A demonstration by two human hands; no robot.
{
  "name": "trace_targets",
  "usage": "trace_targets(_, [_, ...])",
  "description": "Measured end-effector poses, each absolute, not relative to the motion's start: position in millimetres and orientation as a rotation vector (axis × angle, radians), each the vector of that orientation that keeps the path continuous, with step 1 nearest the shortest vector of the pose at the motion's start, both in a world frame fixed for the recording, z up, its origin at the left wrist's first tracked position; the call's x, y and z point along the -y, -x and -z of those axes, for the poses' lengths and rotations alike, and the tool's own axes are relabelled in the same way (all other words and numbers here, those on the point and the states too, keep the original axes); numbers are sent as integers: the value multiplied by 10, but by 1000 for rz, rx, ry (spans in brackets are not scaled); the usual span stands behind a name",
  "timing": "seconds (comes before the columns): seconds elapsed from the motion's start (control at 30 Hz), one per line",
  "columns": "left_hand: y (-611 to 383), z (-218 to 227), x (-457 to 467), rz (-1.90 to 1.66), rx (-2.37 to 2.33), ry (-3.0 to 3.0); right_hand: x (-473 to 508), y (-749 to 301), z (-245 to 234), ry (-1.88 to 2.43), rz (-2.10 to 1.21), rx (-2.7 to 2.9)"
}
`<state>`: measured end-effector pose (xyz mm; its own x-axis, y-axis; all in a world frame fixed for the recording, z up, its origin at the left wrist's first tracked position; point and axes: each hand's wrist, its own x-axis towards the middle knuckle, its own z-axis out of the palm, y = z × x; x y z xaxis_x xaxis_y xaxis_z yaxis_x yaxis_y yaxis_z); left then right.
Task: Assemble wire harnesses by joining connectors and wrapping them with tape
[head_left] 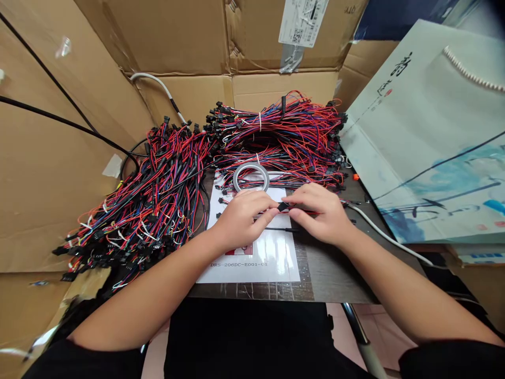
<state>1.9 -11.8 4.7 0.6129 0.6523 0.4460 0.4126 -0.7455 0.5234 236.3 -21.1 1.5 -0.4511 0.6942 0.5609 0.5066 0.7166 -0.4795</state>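
Observation:
In the head view, a small black wire connector [283,206] sits between my two hands, above the middle of the table. My left hand [250,217] pinches it from the left with thumb and index finger. From the other side, my right hand [324,215] has its thumb and index fingertips closed at the connector. Red and dark wires run behind the fingers, partly hidden by them. Beneath my hands lies a glossy white printed sheet [276,266]. A grey ring-shaped roll of tape [237,179] rests just beyond my left hand.
Bundled wire harnesses [292,123] are heaped at the back, and another large heap [169,173] covers the left side. Cardboard [189,37] walls in the back and left. A pale paper bag [426,126] stands at right, near a white cable [382,231].

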Motion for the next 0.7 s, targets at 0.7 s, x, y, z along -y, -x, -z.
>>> trace_targets(0.7, [120,5,-2,-233,-1095,-2953,197,-2255,214,1057,-303,2328])
